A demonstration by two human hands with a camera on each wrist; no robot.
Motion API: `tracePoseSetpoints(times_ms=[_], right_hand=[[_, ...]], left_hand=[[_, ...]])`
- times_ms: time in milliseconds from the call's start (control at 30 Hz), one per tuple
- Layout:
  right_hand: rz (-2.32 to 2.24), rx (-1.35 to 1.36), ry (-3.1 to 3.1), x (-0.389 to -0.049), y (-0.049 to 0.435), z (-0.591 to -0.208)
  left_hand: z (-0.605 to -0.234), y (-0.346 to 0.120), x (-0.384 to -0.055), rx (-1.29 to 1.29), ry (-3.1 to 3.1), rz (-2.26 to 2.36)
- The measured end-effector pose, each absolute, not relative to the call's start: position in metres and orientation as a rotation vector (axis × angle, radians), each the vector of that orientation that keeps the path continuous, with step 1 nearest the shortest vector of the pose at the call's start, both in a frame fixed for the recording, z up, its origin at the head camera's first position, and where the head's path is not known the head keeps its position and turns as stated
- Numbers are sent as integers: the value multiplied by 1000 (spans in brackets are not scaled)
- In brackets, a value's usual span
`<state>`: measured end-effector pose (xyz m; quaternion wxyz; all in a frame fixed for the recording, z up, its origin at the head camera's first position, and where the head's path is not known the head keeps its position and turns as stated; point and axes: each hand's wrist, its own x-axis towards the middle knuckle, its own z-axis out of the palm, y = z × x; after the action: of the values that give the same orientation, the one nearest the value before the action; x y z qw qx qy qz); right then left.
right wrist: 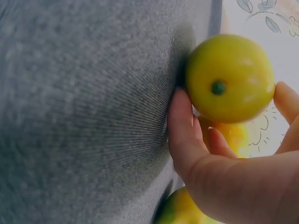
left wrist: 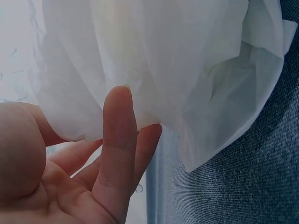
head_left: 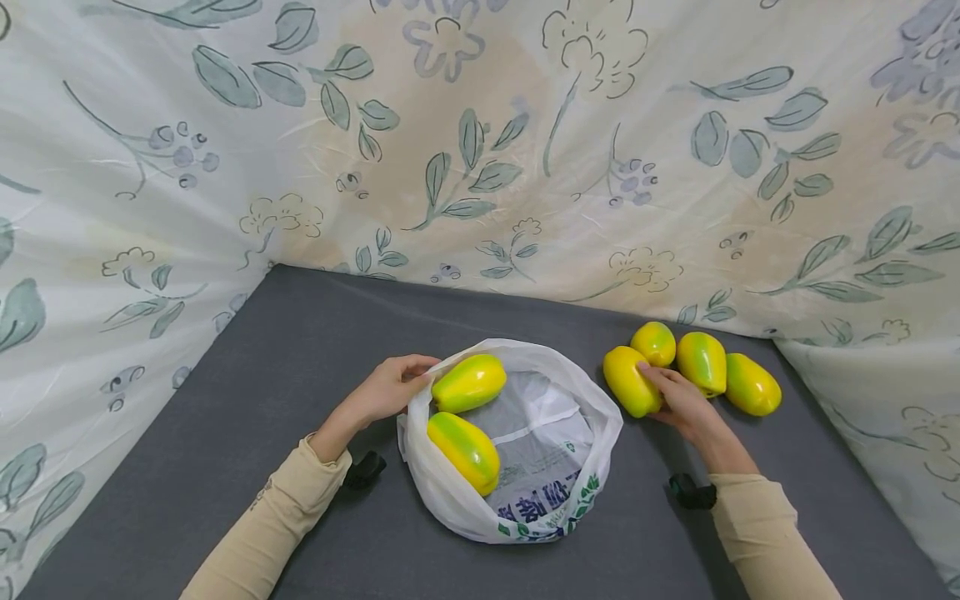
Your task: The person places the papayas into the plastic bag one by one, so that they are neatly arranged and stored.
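Note:
A white plastic bag (head_left: 517, 450) with printed writing and green leaves stands with its mouth wide and rim folded over. Two yellow-green papayas, an upper papaya (head_left: 470, 383) and a lower papaya (head_left: 463, 454), lie inside at its left. My left hand (head_left: 386, 387) pinches the bag's left rim; the left wrist view shows the thumb (left wrist: 119, 116) against the white plastic. To the right of the bag, my right hand (head_left: 686, 408) grips a yellow papaya (head_left: 630, 382) between thumb and fingers. In the right wrist view that papaya (right wrist: 229, 79) turns its green stem spot toward the camera.
Close beside the right hand lie three more papayas: a back one (head_left: 653, 343), a middle one (head_left: 702, 362) and a right one (head_left: 753, 385). A dark grey cloth (head_left: 315, 333) covers the table. Floral curtains (head_left: 465, 167) hang along the back and sides.

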<state>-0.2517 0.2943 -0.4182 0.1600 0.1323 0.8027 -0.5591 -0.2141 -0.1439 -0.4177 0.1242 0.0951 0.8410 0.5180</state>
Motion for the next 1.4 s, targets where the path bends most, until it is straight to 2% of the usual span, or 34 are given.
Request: tracePoseSetpoints(times_ms=[767,1400], right_hand=[[-1650,211,2108,-245,302,-413],[-1772,204,2151,-238,308,-412]], left_hand=[[-416,-144,-213,287,2450,1512],[-418,-143,-214,293,2447,1510]])
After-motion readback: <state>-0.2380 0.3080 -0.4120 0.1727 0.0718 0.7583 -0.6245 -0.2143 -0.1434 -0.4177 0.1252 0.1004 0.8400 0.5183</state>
